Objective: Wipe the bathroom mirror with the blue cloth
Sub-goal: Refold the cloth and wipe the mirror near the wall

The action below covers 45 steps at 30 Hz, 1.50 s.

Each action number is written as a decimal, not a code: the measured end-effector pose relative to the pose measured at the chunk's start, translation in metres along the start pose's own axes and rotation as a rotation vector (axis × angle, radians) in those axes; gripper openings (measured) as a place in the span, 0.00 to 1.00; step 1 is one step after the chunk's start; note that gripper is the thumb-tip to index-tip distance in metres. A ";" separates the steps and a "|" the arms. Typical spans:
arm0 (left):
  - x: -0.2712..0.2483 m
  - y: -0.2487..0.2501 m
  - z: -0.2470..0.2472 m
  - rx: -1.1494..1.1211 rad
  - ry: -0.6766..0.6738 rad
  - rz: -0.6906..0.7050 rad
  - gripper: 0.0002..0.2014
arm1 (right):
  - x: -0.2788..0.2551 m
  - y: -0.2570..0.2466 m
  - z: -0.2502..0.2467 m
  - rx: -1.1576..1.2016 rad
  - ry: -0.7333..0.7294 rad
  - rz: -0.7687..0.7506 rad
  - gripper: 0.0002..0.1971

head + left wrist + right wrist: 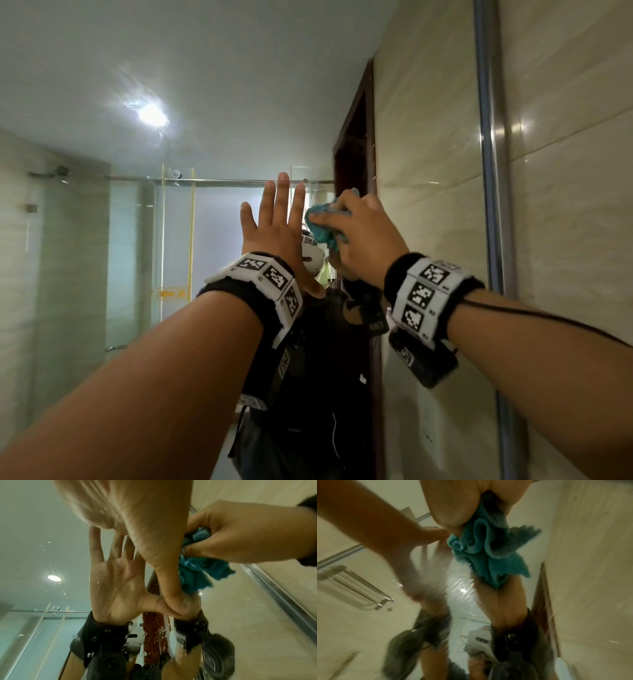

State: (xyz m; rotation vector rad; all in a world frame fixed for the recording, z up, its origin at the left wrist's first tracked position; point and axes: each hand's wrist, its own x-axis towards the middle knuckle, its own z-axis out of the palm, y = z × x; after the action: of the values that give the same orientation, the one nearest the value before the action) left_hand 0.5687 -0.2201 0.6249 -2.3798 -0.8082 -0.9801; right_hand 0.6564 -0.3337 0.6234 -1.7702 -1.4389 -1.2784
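The bathroom mirror [205, 85] fills most of the head view, reflecting ceiling, lamp and shower glass. My left hand [277, 222] lies flat on the glass, fingers straight and pointing up; its reflected palm shows in the left wrist view. My right hand [363, 229] grips a bunched blue cloth [325, 222] and holds it against the mirror just right of the left hand. The cloth [197, 574] hangs below the right hand [240, 536] in the left wrist view, and in the right wrist view the crumpled cloth [488, 550] sticks out from the fingers. Water droplets speckle the mirror [42, 520].
A metal frame strip [493, 171] bounds the mirror on the right, with beige tiled wall [575, 205] beyond it. The reflection shows a dark door frame [356, 144], a shower rail [212, 180] and the ceiling lamp [152, 114].
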 end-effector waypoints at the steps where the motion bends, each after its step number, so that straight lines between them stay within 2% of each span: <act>1: 0.001 0.000 0.000 -0.002 0.006 -0.002 0.78 | 0.015 0.005 -0.007 -0.002 0.047 0.038 0.22; 4: 0.001 -0.002 0.001 -0.014 0.020 0.006 0.79 | 0.075 0.034 -0.041 -0.026 0.209 0.246 0.22; 7: 0.000 -0.003 0.000 -0.020 0.029 0.020 0.78 | 0.082 0.037 -0.042 -0.020 0.215 0.283 0.21; 9: -0.001 -0.001 -0.002 -0.006 0.023 0.014 0.78 | 0.045 0.019 -0.018 0.060 0.210 0.227 0.21; 12: -0.001 0.002 -0.008 0.041 0.012 0.019 0.76 | -0.013 -0.001 0.011 0.034 0.069 0.032 0.25; 14: 0.001 0.005 -0.014 0.078 0.032 0.062 0.73 | -0.013 0.005 0.003 0.012 0.003 -0.021 0.25; 15: 0.003 0.007 -0.018 0.089 0.046 0.092 0.72 | -0.001 0.014 -0.006 0.003 0.004 0.007 0.25; 19: 0.017 0.020 -0.022 0.043 0.016 0.152 0.73 | 0.061 0.063 -0.052 0.031 0.203 0.277 0.23; 22: 0.021 0.026 -0.014 0.038 0.000 0.138 0.76 | 0.056 0.062 -0.044 0.029 0.226 0.314 0.24; 26: 0.023 0.029 -0.014 0.057 0.008 0.111 0.78 | 0.008 0.028 -0.007 -0.003 0.209 0.142 0.27; 28: 0.023 0.029 -0.015 0.060 -0.006 0.106 0.78 | 0.009 0.032 -0.009 0.002 0.182 0.092 0.26; 32: 0.023 0.029 -0.016 0.040 -0.023 0.103 0.78 | 0.053 0.058 -0.046 0.008 0.202 0.270 0.24; 35: 0.023 0.029 -0.015 0.049 -0.024 0.099 0.79 | 0.057 0.059 -0.048 -0.035 0.204 0.294 0.25; 40: 0.025 0.028 -0.013 0.055 -0.016 0.090 0.79 | 0.026 0.032 -0.013 -0.059 0.166 0.047 0.29; 41: 0.025 0.028 -0.013 0.052 -0.017 0.093 0.79 | 0.032 0.038 -0.021 -0.036 0.173 0.071 0.27; 45: 0.024 0.027 -0.013 0.031 -0.019 0.107 0.79 | 0.058 0.079 -0.062 -0.011 0.246 0.365 0.23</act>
State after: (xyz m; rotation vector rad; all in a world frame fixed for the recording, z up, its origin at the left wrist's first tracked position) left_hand 0.5943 -0.2392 0.6465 -2.3821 -0.6901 -0.8974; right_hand 0.7092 -0.3837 0.7139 -1.7144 -0.9254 -1.2546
